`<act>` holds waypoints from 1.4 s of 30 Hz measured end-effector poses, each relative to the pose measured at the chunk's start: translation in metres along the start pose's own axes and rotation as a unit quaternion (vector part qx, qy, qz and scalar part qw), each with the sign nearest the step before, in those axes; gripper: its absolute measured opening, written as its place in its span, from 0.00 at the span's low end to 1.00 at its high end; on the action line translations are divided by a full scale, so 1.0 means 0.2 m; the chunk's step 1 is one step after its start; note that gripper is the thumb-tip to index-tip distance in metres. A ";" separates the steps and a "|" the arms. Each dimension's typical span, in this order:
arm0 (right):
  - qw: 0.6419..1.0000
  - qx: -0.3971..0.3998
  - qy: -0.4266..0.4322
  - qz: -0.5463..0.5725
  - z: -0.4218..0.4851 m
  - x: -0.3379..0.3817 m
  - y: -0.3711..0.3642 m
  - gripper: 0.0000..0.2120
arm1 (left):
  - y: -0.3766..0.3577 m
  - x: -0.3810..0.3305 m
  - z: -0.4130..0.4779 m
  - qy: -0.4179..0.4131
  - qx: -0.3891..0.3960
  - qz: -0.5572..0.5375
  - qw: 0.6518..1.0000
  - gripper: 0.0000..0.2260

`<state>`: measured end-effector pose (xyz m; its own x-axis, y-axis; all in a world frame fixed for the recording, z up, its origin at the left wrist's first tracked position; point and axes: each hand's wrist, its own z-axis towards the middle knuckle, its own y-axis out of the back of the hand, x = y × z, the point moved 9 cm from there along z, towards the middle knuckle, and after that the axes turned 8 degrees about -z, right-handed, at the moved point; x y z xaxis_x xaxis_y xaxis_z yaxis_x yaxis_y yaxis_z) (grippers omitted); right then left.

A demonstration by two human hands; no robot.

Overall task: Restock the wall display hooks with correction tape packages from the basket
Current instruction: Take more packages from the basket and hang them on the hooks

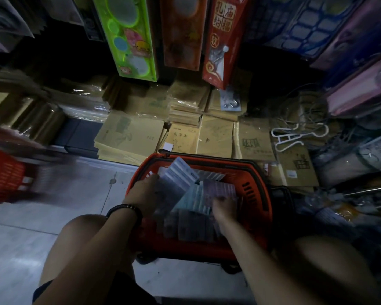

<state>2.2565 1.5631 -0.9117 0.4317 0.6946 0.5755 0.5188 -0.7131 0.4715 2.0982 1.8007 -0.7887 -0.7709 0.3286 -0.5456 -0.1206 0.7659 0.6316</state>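
In the plastic basket (pixel 254 179), left hand (pixel 144 192) grips flat packages (pixel 180 175) (rectangular).

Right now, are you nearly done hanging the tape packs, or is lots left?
Early, it seems. No hung tape packs are in view. The left hand holds a fan of packages over the basket; the right hand, blurred, reaches among the loose packs inside. Many lie there, so most hanging is left.

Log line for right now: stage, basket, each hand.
stage: picking stock | basket: on floor | left hand: holds fanned packages over basket | right hand: inside basket, blurred, grip unclear
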 end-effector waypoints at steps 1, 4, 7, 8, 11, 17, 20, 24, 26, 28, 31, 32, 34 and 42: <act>0.998 -0.003 -0.049 0.029 0.03 -0.09 -0.03 0.19 | 0.02 0.00 0.01 -0.003 -0.017 -0.005 1.000 0.18; 0.972 0.041 -0.166 0.164 0.07 -0.22 -0.13 0.13 | 0.03 0.00 0.03 0.000 -0.039 -0.019 0.999 0.18; 0.942 0.062 -0.227 0.238 0.13 -0.24 -0.21 0.11 | 0.01 0.01 0.05 0.002 -0.032 -0.035 0.999 0.19; 0.934 0.068 -0.241 0.254 0.15 -0.25 -0.23 0.12 | 0.00 0.01 0.05 0.003 -0.031 -0.038 0.999 0.19; 0.920 0.094 -0.265 0.273 0.16 -0.22 -0.27 0.12 | 0.00 0.01 0.07 0.007 -0.028 -0.051 0.998 0.19; 0.906 0.117 -0.258 0.315 -0.01 -0.12 -0.21 0.09 | 0.02 -0.01 0.06 0.019 -0.041 -0.071 0.996 0.17; 0.899 0.112 -0.241 0.347 -0.17 -0.07 -0.15 0.10 | 0.04 -0.05 0.03 0.018 -0.052 -0.115 0.992 0.17; 0.893 0.094 -0.184 0.400 -0.42 0.02 -0.02 0.07 | 0.06 -0.12 -0.05 -0.011 -0.045 -0.189 0.981 0.19; 0.898 0.096 -0.147 0.404 -0.51 0.07 0.04 0.08 | 0.06 -0.17 -0.10 -0.037 -0.033 -0.216 0.975 0.19; 0.916 0.082 -0.092 0.381 -0.59 0.12 0.12 0.08 | 0.06 -0.24 -0.18 -0.060 -0.014 -0.262 0.963 0.18; 0.939 0.042 0.007 0.341 -0.68 0.23 0.25 0.06 | 0.07 -0.32 -0.29 -0.059 0.001 -0.361 0.931 0.15; 0.942 0.038 0.041 0.330 -0.71 0.27 0.28 0.06 | 0.08 -0.34 -0.33 -0.062 0.004 -0.394 0.917 0.14; 0.945 0.041 0.093 0.310 -0.78 0.34 0.33 0.06 | 0.07 -0.40 -0.40 -0.062 0.014 -0.465 0.883 0.11; 0.933 0.024 0.279 0.228 -1.07 0.68 0.61 0.09 | 0.20 -0.66 -0.62 -0.119 0.003 -0.540 0.833 0.20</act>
<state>2.2211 1.5508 -0.6335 0.1702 0.1535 0.9734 0.4133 -0.9078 0.0709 2.1182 1.7191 -0.6224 -0.0699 -0.4545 -0.8880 -0.6598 0.6887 -0.3006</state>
